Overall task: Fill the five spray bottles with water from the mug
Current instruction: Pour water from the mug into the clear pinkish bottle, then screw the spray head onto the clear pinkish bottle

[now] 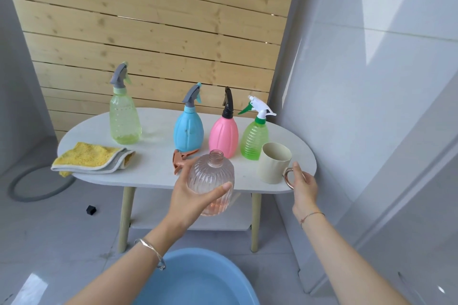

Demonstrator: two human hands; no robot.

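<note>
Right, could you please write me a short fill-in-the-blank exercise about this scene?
1. The left hand holds the clear bottle, and the right hand grips the mug by its ___.
2. The loose spray head lies in front of the ___ bottle.
3. On the table stand ___ capped bottles.
Missing words: handle; blue; four.

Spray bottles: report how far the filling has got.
Done: the clear bottle is uncapped, its sprayer head lying on the table. In hand: the left hand holds that bottle while the right hand grips the mug by its handle; no pour yet. Left: the pale green bottle, blue bottle, pink bottle and ribbed green bottle stand capped; their fill levels cannot be told.
</note>
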